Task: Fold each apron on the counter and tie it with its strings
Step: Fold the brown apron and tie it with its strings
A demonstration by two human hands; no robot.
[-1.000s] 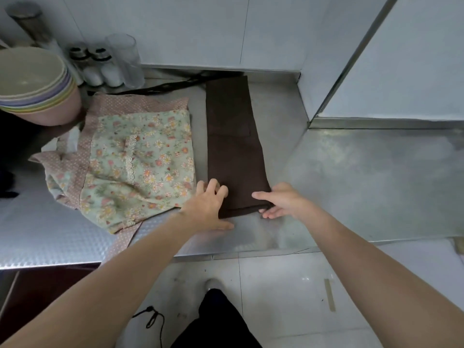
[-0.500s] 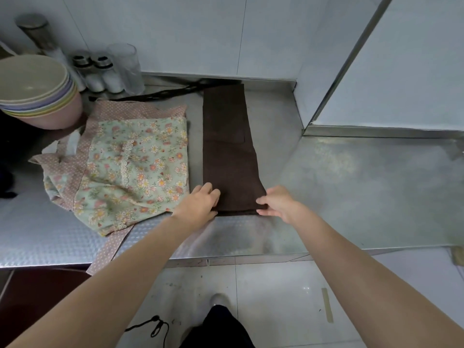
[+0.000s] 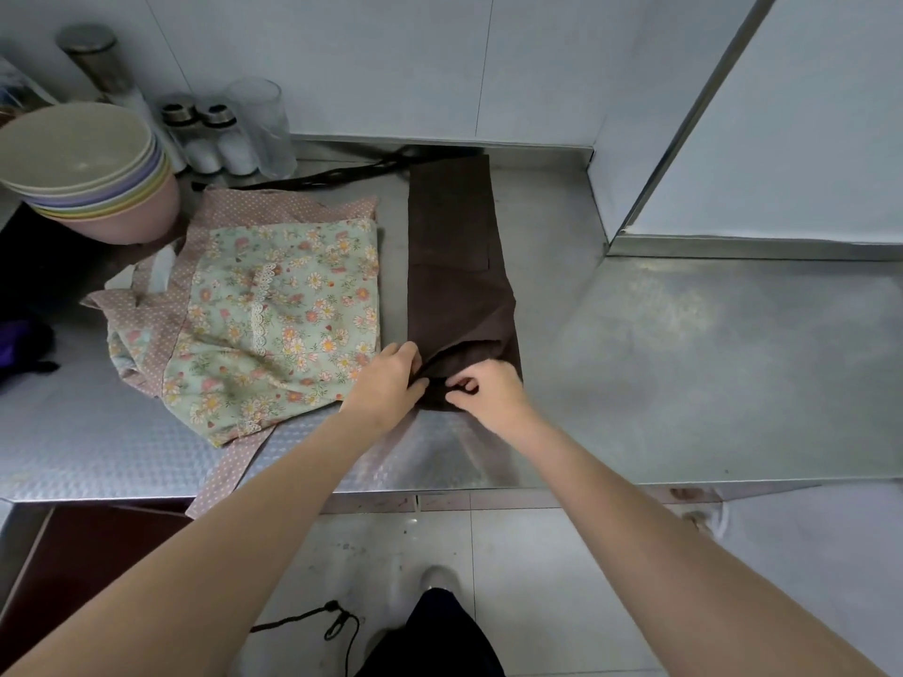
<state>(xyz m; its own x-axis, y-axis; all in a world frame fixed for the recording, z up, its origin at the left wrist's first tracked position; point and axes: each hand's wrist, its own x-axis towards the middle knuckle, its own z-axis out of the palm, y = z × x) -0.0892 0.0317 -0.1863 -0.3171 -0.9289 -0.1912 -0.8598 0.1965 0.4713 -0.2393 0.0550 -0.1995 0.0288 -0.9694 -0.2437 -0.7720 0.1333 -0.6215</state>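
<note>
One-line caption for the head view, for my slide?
Both hands, left hand and right hand, grip the brown apron near edge on the steel counter.

- The folded apron point(image 3: 452, 266) is plain dark brown.
- The floral apron point(image 3: 273, 324) is pale green with pink and white flowers, trimmed in pink with white dots.
- The desk point(image 3: 684, 364) is grey metal.
- The stacked bowls point(image 3: 93, 173) are pastel pink, yellow, green, purple.

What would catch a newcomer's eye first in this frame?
Both hands, left hand and right hand, pinch the near end of a long brown apron mid-counter. Left of it lies a rumpled floral apron, with stacked bowls in the far-left corner.
</note>
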